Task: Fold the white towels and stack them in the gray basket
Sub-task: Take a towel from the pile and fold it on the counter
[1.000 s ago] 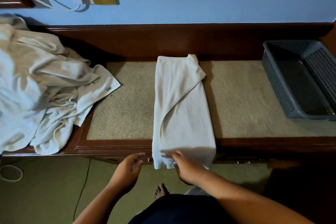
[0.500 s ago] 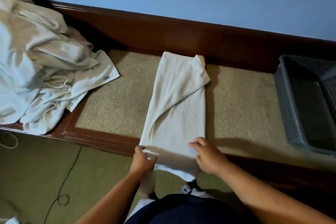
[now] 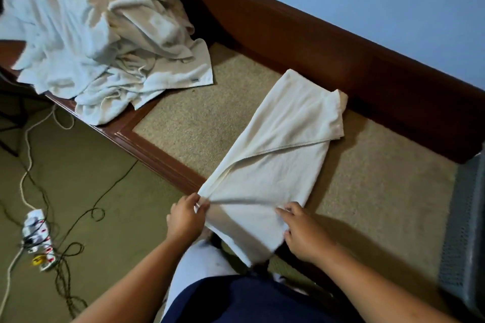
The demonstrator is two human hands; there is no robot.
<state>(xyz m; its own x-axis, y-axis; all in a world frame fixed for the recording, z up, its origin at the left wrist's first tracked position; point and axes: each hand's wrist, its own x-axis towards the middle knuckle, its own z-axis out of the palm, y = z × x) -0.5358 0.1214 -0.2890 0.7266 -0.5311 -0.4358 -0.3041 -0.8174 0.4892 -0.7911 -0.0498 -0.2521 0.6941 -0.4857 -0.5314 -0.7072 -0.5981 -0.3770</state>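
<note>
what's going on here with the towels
A person is folding a white towel on a carpet-topped bench. The left hand pinches its near left corner and the right hand holds the near right edge. A pile of unfolded towels lies to the left; the gray basket sits at the right edge of view.

Long folded white towel, gray basket

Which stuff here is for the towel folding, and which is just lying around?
For the job:
- half-folded towel, held at its near end by the left hand and right hand
- towel pile, not yet folded
- gray basket

Just lying about, on the floor:
- power strip
- black cables
- white cord
</note>
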